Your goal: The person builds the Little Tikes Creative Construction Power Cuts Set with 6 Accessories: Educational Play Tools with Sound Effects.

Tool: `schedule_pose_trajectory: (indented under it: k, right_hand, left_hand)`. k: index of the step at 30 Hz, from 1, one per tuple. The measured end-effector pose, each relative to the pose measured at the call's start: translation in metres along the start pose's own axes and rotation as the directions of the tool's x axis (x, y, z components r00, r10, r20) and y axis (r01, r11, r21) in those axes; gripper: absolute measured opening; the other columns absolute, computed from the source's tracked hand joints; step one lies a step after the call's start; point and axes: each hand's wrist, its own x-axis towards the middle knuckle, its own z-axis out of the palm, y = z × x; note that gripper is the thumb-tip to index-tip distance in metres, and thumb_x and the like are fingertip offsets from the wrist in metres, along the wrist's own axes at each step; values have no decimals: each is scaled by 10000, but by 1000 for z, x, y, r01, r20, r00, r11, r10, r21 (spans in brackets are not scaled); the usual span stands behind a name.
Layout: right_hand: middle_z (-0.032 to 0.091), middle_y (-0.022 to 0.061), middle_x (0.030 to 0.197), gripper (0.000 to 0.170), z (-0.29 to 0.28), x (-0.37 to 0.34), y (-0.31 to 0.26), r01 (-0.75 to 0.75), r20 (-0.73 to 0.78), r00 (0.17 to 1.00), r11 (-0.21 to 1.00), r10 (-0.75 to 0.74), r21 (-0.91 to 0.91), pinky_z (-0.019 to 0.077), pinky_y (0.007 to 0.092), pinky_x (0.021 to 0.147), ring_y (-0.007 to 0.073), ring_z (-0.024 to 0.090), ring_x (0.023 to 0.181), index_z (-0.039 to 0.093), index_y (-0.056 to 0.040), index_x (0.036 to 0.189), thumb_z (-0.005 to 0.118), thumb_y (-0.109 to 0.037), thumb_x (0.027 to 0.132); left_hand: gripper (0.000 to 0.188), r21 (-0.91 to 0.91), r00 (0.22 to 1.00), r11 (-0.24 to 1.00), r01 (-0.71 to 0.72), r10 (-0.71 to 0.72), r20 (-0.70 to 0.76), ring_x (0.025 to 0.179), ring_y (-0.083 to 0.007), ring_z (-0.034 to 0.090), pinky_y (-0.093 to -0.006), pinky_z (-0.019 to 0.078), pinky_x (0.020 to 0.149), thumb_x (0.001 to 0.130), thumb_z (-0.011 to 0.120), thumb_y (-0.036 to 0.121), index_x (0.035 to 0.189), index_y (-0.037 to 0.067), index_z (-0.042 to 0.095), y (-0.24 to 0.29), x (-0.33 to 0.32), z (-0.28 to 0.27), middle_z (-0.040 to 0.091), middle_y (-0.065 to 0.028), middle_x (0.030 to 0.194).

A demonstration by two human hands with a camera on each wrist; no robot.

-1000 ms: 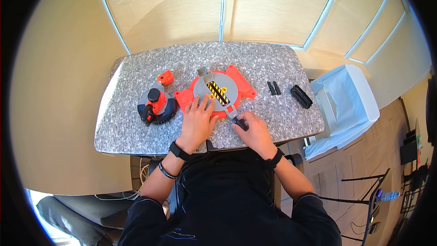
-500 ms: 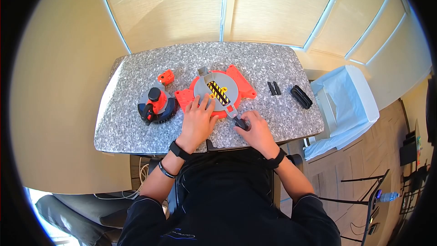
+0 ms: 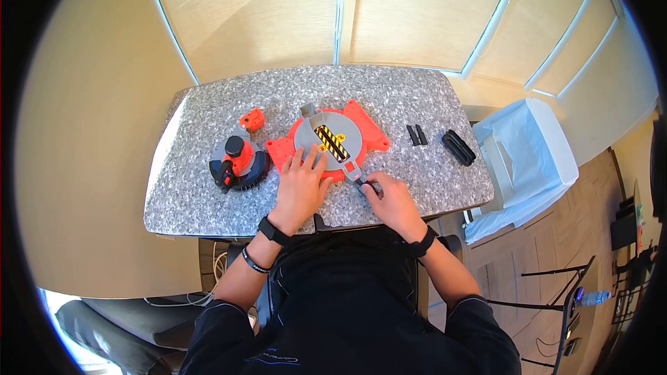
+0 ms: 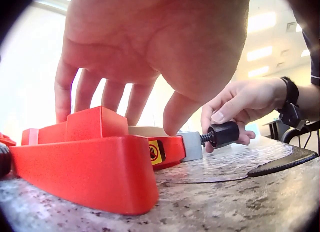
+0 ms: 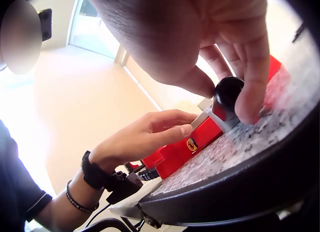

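Note:
A red toy miter saw base (image 3: pixel 369 128) with a grey round turntable (image 3: pixel 351 137) and a yellow-black striped slot lies on the table. My left hand (image 3: pixel 300 186) rests on its near left side, fingers extended over the red edge and the turntable. At the end of the grey arm (image 4: pixel 192 146) sits a black knob (image 4: pixel 225 135) on a threaded black stem, part of the thread showing. My right hand (image 3: pixel 393 203) pinches this knob between thumb and fingers, as the right wrist view also shows.
On the left stands the toy saw head (image 3: pixel 238 160), with a red battery-like block (image 3: pixel 252 120) behind it. Two thin black strips (image 3: pixel 417 135) and a black ribbed piece (image 3: pixel 458 148) lie to the right. A lined bin (image 3: pixel 535 142) stands beyond the table's right edge.
My right fingers have shifted round the knob, the hand now covering more of it. My left hand stays in place on the base.

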Motion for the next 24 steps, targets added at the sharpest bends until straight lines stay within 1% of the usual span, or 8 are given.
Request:
schedule_pose_trajectory:
  k: [4,6,7,10,13,15,16,24]
  right_hand:
    - [691,161,967,294,-4,-1,-4,54,-1,999,999,-54,1,570,361,624,272,715,679,649,-7,1082,815,-148,885]
    - [666,215,1019,337,-6,-2,-7,-49,63,997,998,47,41,565,460,739,396,700,852,622,-16,1094,820,-140,852]
    - [666,215,1019,337,-5,-2,-5,-49,64,997,998,47,41,565,460,739,396,700,852,622,-16,1094,820,-140,852]
    - [685,200,955,354,-4,-1,-2,-16,27,1000,1000,15,24,567,454,712,372,702,791,617,-22,1109,822,-143,847]
    - [705,187,870,331,-5,0,-1,-53,56,997,998,52,33,566,451,675,352,699,719,618,-25,1104,811,-137,859]
    - [746,165,861,319,-5,-1,-1,-22,46,999,1000,22,2,584,376,630,261,729,667,624,-19,1130,797,-140,891]
    - [746,165,861,319,-5,-1,-1,-22,46,999,1000,22,2,584,376,630,261,729,667,624,-19,1130,797,-140,891]
    - [755,172,851,248,-11,-2,-6,-25,47,999,998,23,55,588,356,641,244,731,670,694,-7,1125,769,-121,918]
  left_hand:
    - [537,0,1000,1000,-6,6,-18,1332,-429,545,-524,482,1065,892,764,275,1364,52,636,0,0,-1,582,-181,1465]
    - [535,-3,1000,1000,0,0,-1,1345,-428,537,-533,465,1086,909,749,293,1372,53,631,0,0,-1,575,-185,1473]
    - [534,-7,1000,1000,6,-6,16,1358,-428,530,-542,448,1106,926,734,311,1381,53,625,0,0,-1,568,-188,1481]
    - [535,-10,1000,1000,2,-1,12,1357,-431,530,-542,446,1108,928,732,307,1384,51,621,0,0,0,567,-189,1482]
    - [537,-14,1000,1000,4,-4,23,1355,-433,530,-542,445,1109,930,730,306,1387,48,617,0,1,-2,565,-191,1483]
    - [536,-7,1000,1000,-4,4,-4,1344,-428,537,-532,465,1082,908,750,287,1372,47,629,0,0,-1,573,-189,1470]
    - [536,0,999,1000,-13,13,-29,1332,-424,544,-522,486,1054,885,770,267,1357,46,641,0,0,0,581,-187,1458]
    - [532,6,999,1000,-12,12,-30,1326,-422,552,-522,489,1050,885,772,268,1350,45,644,0,1,-2,589,-190,1453]
